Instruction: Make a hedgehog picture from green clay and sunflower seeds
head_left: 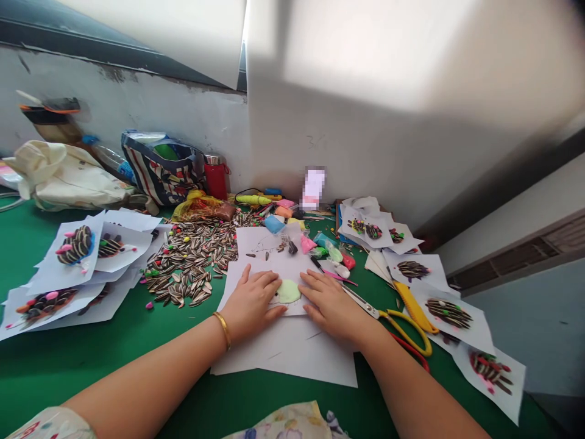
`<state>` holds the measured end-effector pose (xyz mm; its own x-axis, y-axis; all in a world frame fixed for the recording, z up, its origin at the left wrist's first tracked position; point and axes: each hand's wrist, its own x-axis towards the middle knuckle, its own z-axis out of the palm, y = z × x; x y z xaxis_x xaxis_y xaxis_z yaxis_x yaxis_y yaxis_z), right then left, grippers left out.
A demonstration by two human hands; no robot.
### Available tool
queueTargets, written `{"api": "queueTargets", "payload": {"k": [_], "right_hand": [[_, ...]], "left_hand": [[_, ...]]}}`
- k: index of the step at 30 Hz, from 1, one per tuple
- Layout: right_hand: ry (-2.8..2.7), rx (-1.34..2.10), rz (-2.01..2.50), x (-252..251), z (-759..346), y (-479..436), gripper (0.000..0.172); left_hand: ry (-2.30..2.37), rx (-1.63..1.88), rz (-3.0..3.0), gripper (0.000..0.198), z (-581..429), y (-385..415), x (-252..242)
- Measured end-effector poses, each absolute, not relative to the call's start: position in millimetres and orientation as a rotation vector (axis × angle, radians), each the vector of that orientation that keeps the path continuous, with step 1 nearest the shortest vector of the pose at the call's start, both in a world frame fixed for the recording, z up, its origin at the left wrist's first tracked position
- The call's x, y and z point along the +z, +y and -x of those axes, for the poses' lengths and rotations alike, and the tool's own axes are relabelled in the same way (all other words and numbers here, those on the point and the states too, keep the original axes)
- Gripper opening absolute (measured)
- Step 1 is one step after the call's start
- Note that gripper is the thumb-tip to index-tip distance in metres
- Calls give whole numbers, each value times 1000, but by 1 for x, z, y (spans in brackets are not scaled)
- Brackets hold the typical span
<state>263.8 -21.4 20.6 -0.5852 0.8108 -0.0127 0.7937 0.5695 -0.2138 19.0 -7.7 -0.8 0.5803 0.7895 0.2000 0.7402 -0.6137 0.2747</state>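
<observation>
**Two hands flat on a sheet, clay patch between them**

- Fingers: both sets are stretched out flat and slightly spread, palms down, gripping nothing. The fingertips press on paper at either side of a pale green clay patch point(287, 291).
- Left hand point(250, 302): lies on the white sheet point(283, 350), its fingers touching the patch's left edge. A gold bangle point(223, 330) sits on the wrist.
- Right hand point(331, 305): lies on the same sheet, its fingers just beside the patch's right edge.
- Clay patch: a thin, roundish smear stuck on the sheet, near the middle of the green tabletop point(91, 360).
- Yellow-handled scissors point(404, 323): lie closed, just right of the right wrist.
- Sunflower seeds point(192, 262): a loose heap left of the sheet, reaching toward the far edge.
- Small clay lumps point(307, 244): pink, blue and green, scattered beyond the sheet.
- Seed pictures on paper: one stack by the left edge point(75, 247), and others fanned along the right edge point(450, 314).
- Far edge, against the wall: a striped bag point(159, 174), a red flask point(216, 178) and a cream cloth bag point(64, 177).
</observation>
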Motion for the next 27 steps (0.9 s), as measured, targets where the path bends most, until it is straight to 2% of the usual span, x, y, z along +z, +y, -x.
{"api": "queueTargets", "payload": {"k": [9,23,27], "right_hand": [[-2842,428,1354,33,-264,-28,51],[-2823,408,1272,37,-261,-30,43],[-2820,430,1250,35,-259,-30,46]], "left_hand": [[1311,417,-2633,51,-19,-9,1],[1299,444,-2642,53,-19,-7,-1],[1296,458,-2645,53,-18,-7,-3]]}}
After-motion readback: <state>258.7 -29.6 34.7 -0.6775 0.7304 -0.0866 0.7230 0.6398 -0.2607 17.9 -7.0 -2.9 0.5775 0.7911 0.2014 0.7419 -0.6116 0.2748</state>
